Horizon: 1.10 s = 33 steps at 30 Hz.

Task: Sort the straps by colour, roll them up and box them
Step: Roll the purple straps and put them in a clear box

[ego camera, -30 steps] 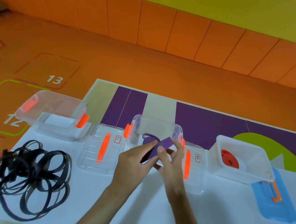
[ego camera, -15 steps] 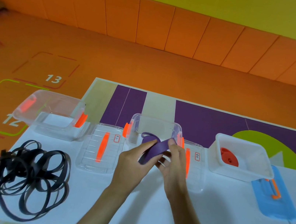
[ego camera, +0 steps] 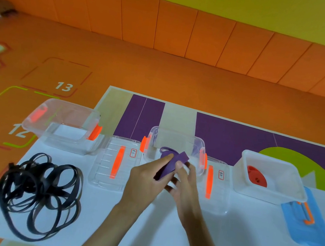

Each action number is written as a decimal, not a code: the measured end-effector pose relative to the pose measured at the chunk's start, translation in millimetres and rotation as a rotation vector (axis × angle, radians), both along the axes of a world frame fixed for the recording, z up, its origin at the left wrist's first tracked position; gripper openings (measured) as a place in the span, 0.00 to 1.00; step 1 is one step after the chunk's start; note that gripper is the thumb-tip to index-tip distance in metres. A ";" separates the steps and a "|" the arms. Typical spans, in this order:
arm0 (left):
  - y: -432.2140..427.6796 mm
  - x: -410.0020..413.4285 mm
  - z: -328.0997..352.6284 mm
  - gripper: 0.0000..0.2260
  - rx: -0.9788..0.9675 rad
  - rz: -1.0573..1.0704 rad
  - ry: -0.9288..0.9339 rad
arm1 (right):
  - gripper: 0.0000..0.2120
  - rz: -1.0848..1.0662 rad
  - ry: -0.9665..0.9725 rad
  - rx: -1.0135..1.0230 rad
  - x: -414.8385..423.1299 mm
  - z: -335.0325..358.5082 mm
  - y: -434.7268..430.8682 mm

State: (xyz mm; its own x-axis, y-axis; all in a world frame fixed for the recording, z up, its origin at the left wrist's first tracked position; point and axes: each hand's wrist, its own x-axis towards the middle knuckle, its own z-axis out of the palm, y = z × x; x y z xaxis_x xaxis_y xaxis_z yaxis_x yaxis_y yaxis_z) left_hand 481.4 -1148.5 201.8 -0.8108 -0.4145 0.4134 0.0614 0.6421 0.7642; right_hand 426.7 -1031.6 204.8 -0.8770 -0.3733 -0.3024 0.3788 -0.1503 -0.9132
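Note:
A purple strap (ego camera: pixel 169 163) is held between both hands in front of the middle clear box (ego camera: pixel 176 141). My left hand (ego camera: pixel 145 180) pinches its lower part, and my right hand (ego camera: pixel 185 182) grips it from the right. One loop of the strap sticks up toward the box. A tangle of black straps (ego camera: pixel 39 195) lies on the white table at the left. A rolled red strap (ego camera: pixel 256 176) sits inside the white box (ego camera: pixel 286 193) at the right. The left clear box (ego camera: pixel 61 124) holds nothing that I can see.
Two clear lids with orange handles (ego camera: pixel 116 162) (ego camera: pixel 214 186) lie beside the boxes. A blue lid (ego camera: pixel 307 224) lies right of the white box. The table's left edge runs close to the black straps, with orange floor beyond.
Both hands have shifted slightly toward me and turned the purple strap. Its free end now points up and to the right.

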 end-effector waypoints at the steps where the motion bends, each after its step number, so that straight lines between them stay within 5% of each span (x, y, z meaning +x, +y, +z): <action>1: -1.1 0.0 0.1 0.20 0.004 -0.001 0.001 | 0.28 -0.017 0.104 0.047 0.2 -0.9 -0.2; 4: -0.4 0.1 2.8 0.20 0.022 -0.012 0.015 | 0.27 -0.080 0.209 0.073 -1.3 2.0 -0.1; 8: -2.5 6.2 -0.9 0.22 0.092 -0.021 -0.015 | 0.23 -0.078 -0.044 -0.089 -1.0 8.8 -1.7; 13: -3.9 3.7 6.4 0.16 0.033 -0.021 0.006 | 0.27 -0.127 0.231 0.060 3.1 3.9 0.4; 16: -5.8 2.2 4.9 0.18 0.012 -0.028 -0.006 | 0.26 -0.143 0.022 -0.077 4.2 6.5 -4.8; 18: -8.4 4.0 1.5 0.19 -0.003 -0.036 -0.008 | 0.34 -0.116 -0.110 -0.107 6.8 7.3 -8.5; 23: -15.2 7.3 2.7 0.22 -0.010 -0.020 0.019 | 0.32 -0.162 0.125 0.000 9.9 6.4 -16.2; 28: -17.8 13.3 3.9 0.19 0.001 -0.050 0.080 | 0.40 -0.099 -0.157 -0.108 8.3 4.0 -17.9; 33: -25.3 15.5 -2.5 0.17 -0.037 -0.025 0.098 | 0.34 -0.089 0.188 0.086 12.8 -5.2 -22.3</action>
State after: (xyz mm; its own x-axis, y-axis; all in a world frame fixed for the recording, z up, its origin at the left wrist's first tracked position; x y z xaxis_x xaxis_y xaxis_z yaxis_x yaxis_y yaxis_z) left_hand 496.9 -1173.8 199.3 -0.7755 -0.3773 0.5062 0.1516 0.6670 0.7294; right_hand 439.5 -1053.9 199.5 -0.9491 -0.2723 -0.1581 0.1899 -0.0944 -0.9773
